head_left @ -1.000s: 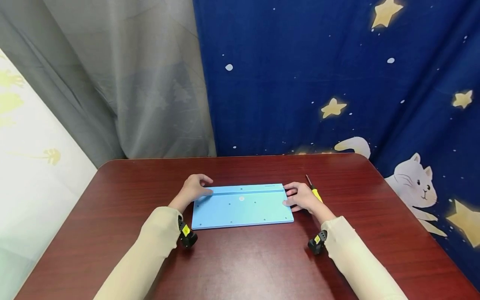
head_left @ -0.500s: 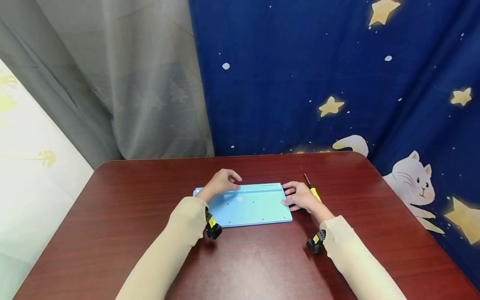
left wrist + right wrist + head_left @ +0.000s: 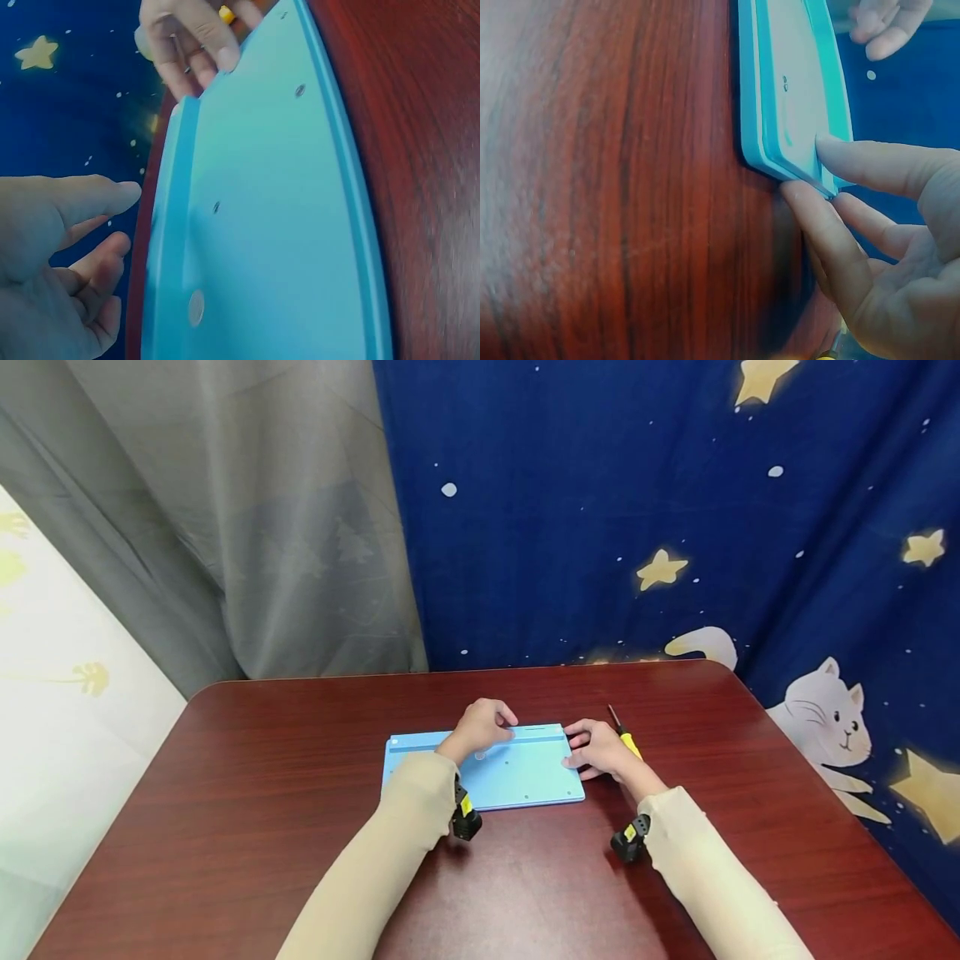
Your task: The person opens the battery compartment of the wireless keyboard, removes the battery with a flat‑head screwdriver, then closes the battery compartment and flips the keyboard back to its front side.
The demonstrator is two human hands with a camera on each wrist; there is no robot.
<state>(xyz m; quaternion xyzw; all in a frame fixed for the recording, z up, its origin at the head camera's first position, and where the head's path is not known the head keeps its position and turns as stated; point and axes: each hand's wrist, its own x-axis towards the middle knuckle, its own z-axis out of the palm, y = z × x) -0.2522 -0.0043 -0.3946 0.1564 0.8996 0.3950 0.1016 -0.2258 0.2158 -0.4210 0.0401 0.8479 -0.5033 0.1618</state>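
A light-blue keyboard (image 3: 525, 781) lies underside up on the table, with small dark screws and a raised strip along its far edge. My right hand (image 3: 606, 752) grips its right end; the right wrist view shows the thumb on top and fingers (image 3: 832, 240) against the edge. Over the middle of the far strip hovers my left hand (image 3: 480, 727), fingers loosely bent with nothing between them. In the left wrist view that hand (image 3: 64, 259) is apart from the keyboard (image 3: 270, 187). The left forearm hides part of the keyboard's left half.
A screwdriver with a yellow handle (image 3: 630, 744) lies just beyond the right hand, its shaft pointing away. The reddish-brown table (image 3: 225, 793) ends at a far edge before grey (image 3: 322, 568) and blue (image 3: 540, 527) curtains.
My left hand has travelled rightward along the keyboard's far strip, from its left corner to about the middle. The right hand stays at the right end, and the keyboard keeps its place.
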